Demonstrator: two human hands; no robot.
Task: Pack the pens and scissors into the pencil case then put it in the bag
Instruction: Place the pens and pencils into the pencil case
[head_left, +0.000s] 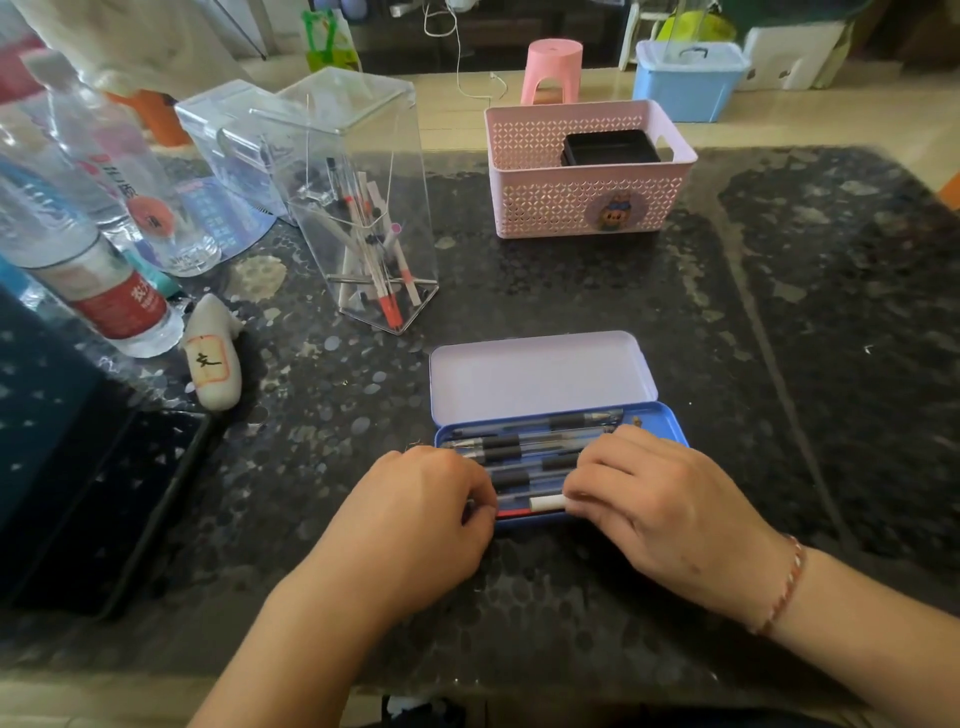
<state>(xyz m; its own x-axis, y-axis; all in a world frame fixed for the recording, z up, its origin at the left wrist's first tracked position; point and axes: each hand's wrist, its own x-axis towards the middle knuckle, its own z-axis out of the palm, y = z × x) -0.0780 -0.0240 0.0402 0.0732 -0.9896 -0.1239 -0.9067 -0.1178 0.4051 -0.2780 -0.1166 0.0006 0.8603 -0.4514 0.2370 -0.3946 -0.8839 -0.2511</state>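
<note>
A blue tin pencil case (670, 423) lies open on the dark table, its pale lid (540, 376) tipped back. Several black-grip pens (524, 447) lie side by side inside it. Along the near wall lies a red-and-white pen (545, 503). My left hand (415, 514) has its fingers curled over the case's left end, on that pen's tip. My right hand (660, 499) curls over the right end, fingertips on the same pen. Scissors are not visible. A green-handled bag (330, 39) stands on the floor far back.
A clear acrylic holder (363, 208) with several pens stands behind the case on the left. A pink basket (587, 202) holding a black tray is behind on the right. Water bottles (93, 249) and a white figurine (215, 353) stand left, a black tray (104, 509) near left.
</note>
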